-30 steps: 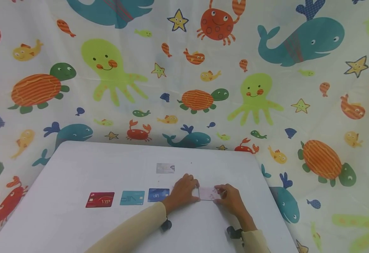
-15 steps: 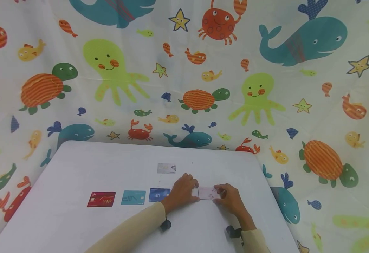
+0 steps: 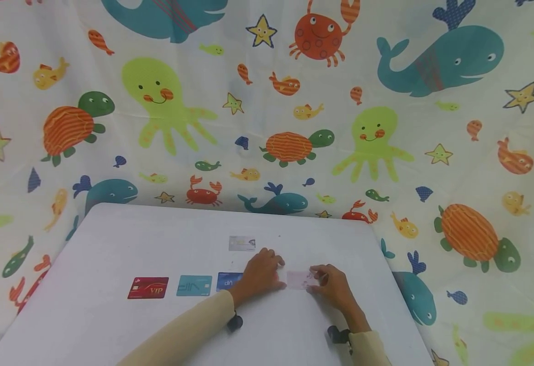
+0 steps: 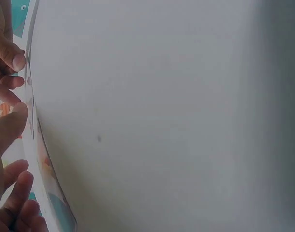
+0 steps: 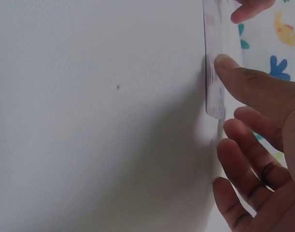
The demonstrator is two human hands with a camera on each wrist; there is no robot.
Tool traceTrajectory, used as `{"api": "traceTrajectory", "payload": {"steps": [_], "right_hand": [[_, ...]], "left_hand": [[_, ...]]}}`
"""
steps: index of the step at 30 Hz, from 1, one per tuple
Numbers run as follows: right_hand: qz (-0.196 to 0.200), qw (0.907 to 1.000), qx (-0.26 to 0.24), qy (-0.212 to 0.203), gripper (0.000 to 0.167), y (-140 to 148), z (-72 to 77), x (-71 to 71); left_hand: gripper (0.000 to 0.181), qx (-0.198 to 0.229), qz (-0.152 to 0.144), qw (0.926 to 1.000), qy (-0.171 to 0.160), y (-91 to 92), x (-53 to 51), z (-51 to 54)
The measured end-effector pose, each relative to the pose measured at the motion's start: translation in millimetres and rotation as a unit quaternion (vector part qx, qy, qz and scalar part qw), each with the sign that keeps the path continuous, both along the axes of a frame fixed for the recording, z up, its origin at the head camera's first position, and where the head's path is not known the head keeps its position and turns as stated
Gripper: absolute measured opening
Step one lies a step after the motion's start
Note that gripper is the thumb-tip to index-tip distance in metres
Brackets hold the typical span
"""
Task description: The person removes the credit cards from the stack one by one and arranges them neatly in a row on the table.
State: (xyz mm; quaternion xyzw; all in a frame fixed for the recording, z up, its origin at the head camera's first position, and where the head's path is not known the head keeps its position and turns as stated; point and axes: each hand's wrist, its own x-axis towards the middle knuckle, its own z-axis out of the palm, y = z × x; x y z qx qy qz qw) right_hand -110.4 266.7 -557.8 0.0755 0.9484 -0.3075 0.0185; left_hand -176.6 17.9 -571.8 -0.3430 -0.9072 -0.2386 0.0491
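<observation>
In the head view, a pale pink card (image 3: 299, 280) lies flat on the white table at the right end of a row of cards. My right hand (image 3: 332, 284) holds its right end, thumb at the near edge and a fingertip at the far edge; the right wrist view shows the thumb (image 5: 227, 63) on the card. My left hand (image 3: 259, 274) is just left of the pink card, thumb and fingers spread apart, over another card of which only a reddish bit shows. Beside it, a blue card (image 3: 228, 281) is partly covered by that hand.
Further left lie a teal card (image 3: 194, 285) and a red VIP card (image 3: 148, 287). A silver-grey card (image 3: 242, 243) lies alone farther back. Behind the white table (image 3: 88, 325) hangs a sea-animal print curtain (image 3: 248, 117).
My left hand has drawn slightly left, off the pink card's left edge, and covers more of the blue card. The right hand stays at the pink card. The head view shifted a little.
</observation>
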Motion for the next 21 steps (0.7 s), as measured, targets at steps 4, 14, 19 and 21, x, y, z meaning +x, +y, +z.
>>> {"api": "traceTrajectory", "payload": {"steps": [4, 14, 19, 21], "right_hand": [[-0.005, 1.0000, -0.005, 0.007, 0.051, -3.5, 1.3, -4.7], [0.004, 0.9990, -0.044, 0.007, 0.047, -15.6, 5.4, -14.4], [0.006, 0.9985, -0.054, 0.008, 0.047, -22.2, 3.7, -18.4], [0.008, 0.9985, -0.053, 0.008, 0.048, -25.1, 3.5, -19.4]], "left_hand": [[0.049, 0.018, -0.004, 0.9998, -0.009, -8.4, -3.8, 0.7], [0.050, 0.027, -0.007, 0.9994, -0.019, -23.2, -11.1, -0.3], [0.050, 0.038, -0.002, 0.9990, -0.025, -31.1, -13.8, -2.3], [0.050, 0.038, 0.001, 0.9989, -0.027, -34.7, -14.7, -2.5]]}}
